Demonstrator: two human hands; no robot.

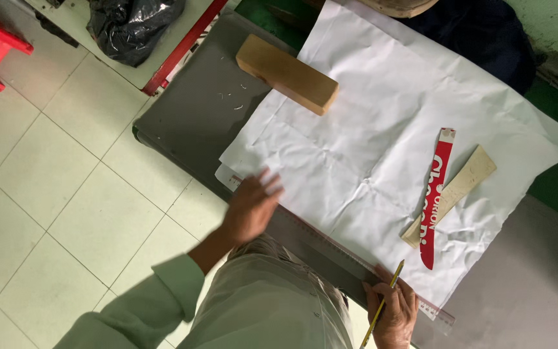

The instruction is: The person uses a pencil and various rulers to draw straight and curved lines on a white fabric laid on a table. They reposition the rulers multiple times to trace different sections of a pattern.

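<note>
A person leans over a grey table [195, 110] spread with white paper [382, 129]. The right hand [392, 310] closes around a yellow pencil [382, 304], its tip at the paper's near edge beside a clear ruler [330, 249]. The left hand [253, 207], blurred and with fingers spread, holds nothing and hovers over the ruler's left end. A wood block [287, 73] lies on the paper's far-left corner; a red strip [435, 194] crosses a beige strip [456, 190] at right.
</note>
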